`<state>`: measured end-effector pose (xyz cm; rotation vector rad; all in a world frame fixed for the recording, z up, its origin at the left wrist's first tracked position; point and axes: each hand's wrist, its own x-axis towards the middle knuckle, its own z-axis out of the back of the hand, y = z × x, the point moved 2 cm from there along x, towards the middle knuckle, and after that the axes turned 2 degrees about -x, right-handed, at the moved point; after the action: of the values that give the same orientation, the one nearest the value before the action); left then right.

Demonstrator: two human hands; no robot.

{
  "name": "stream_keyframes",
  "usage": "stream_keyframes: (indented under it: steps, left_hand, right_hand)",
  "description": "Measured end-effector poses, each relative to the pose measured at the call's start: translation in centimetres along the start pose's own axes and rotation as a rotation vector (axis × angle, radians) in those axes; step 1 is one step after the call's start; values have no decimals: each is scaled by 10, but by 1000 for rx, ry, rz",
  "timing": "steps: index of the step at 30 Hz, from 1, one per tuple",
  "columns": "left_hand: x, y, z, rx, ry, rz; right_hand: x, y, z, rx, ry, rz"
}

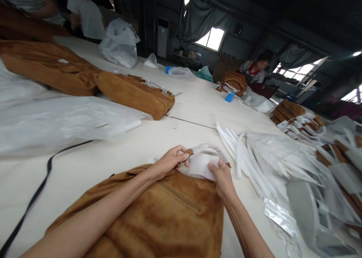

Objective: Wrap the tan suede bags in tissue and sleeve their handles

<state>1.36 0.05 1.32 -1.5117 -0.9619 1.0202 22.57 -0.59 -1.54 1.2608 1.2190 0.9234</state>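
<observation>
Head view looks down a long cream tabletop (pixel 93 160) at two bare forearms reaching over a tan suede bag (pixel 166 216). The bag lies flat just in front of the person, with a zipped pocket (pixel 178 197) facing up and white padding (pixel 200 164) bulging from its top edge. The left hand (pixel 169 162) curls at the bag's top edge, its grip closed around a small brown leather tab (pixel 188 151) and a metal ring (pixel 181 164). The right hand (pixel 222 177) sits just beside it, with its fingers bent over the padding at the top edge; whether that grip is pinching or only pressing, I cannot tell.

A black strap (pixel 36 190) runs across the tabletop to the left of the bag. Beyond it, a wide clear plastic sheet (pixel 62 126) lies under and beside more suede bags (pixel 132 94). To the right, a heap of white tubes (pixel 237 152) lies among clear plastic bags (pixel 277 164), close to the right hand. Farther along, a stack of suede bags with white tags (pixel 294 115) sits near the tabletop's edge.

At the far end, a seated co-worker (pixel 256 67) faces a suede bag (pixel 233 83), with a blue object (pixel 230 96) nearby. Another person in a white shirt (pixel 86 19) stands at the upper left, beside a bulging plastic sack (pixel 118 43).
</observation>
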Motion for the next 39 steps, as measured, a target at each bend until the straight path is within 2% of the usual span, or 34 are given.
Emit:
stream_keyframes:
  steps: [4, 9, 12, 16, 19, 22, 24, 28, 34, 39]
  left_hand:
    - [5, 7, 2, -17, -13, -21]
    - [11, 13, 2, -17, -41, -57]
    - [12, 14, 3, 19, -68, -78]
    - [14, 19, 5, 111, -158, -92]
    - [14, 23, 5, 164, -304, -93]
    - [12, 24, 6, 166, -440, -63]
    - [11, 22, 9, 114, -481, -29]
    - [9, 18, 15, -138, -455, 83]
    - [10, 14, 18, -340, -297, 164]
    - [13, 15, 22, -381, -343, 151]
  right_hand:
    - [6, -13, -31, 130, -110, -7]
    - [-10, -15, -70, 392, 100, -56]
    - [-16, -16, -80, 563, 179, -97]
    - [-17, -19, -80, 630, 212, -123]
    - [-19, -19, -79, 658, 220, -126]
    - [-21, -18, -80, 666, 239, -136]
    - [-22, -18, -81, 656, 245, -142]
    - [-23, -19, -83, 648, 252, -139]
    - [-29, -14, -80, 626, 233, -153]
    - [-39, -14, -71, 480, 250, -230]
